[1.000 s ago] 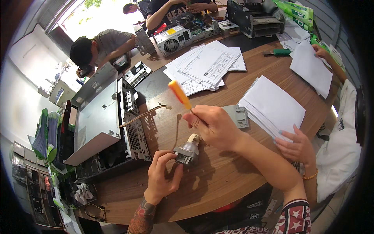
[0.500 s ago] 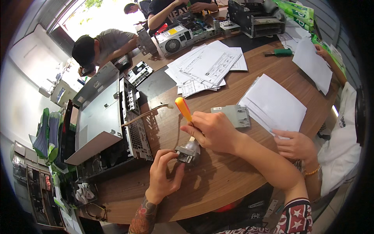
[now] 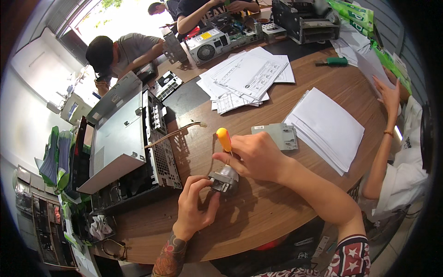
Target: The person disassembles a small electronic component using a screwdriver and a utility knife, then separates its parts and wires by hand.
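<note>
My right hand (image 3: 260,156) is closed around a screwdriver (image 3: 223,138) with a yellow and red handle. Its shaft is mostly hidden by my fingers, and it points down at a small grey metal part (image 3: 223,181) with a rounded, paler section. Steadying that part on the wooden table, my left hand (image 3: 196,203) pinches it between thumb and fingers. I cannot make out where the tip touches. Just beyond my right hand lies a flat grey metal plate (image 3: 276,135) with cut-out edges.
An opened computer case (image 3: 117,138) stands at left, a cable (image 3: 175,134) reaching out from it. Paper stacks (image 3: 325,131) (image 3: 249,76) lie right and far. A green-handled screwdriver (image 3: 336,61) is at far right. Co-workers sit at left, far side and right, where one handles a sheet (image 3: 370,69).
The yellow screwdriver handle has tilted and dropped slightly toward my right hand. My left hand stays on the part. The co-worker at right has moved a hand from the paper stack to the raised sheet.
</note>
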### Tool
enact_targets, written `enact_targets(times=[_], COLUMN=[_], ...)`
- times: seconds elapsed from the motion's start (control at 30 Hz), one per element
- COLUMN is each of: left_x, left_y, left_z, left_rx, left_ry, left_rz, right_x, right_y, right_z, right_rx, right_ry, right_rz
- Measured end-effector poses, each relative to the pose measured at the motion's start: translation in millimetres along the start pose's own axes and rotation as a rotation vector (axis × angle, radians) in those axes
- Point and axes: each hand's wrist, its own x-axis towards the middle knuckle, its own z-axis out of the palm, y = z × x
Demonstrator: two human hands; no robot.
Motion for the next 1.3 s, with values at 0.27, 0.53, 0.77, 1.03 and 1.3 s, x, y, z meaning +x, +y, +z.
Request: enact_targets(times=[0.27, 0.53, 0.77, 1.03, 1.3], left_x=[-2.3, -1.4, -0.5, 1.5, 1.3], left_y=[1.2, 1.6, 1.4, -2.6, -2.4], left_z=[1.0, -0.2, 0.1, 1.4, 0.1], left_rx=[-0.04, -0.015, -0.009, -0.013, -0.002], left_ry=[0.024, 0.011, 0.013, 0.018, 0.012], left_rz=[0.032, 0.047, 0.05, 0.063, 0.065], right_x=[2.5, 1.9, 6.8, 10.8, 11.4], right_y=[-2.5, 0.0, 2.0, 10.3, 12.6], right_z=[-10.2, -2.8, -18.4, -20.3, -14.0], right_rx=[0.164, 0.068, 0.199, 0.355, 0.537], right_ry=[0.14, 0.07, 0.044, 0.038, 0.034], right_rz=[0.095, 0.076, 0.186, 0.454, 0.449])
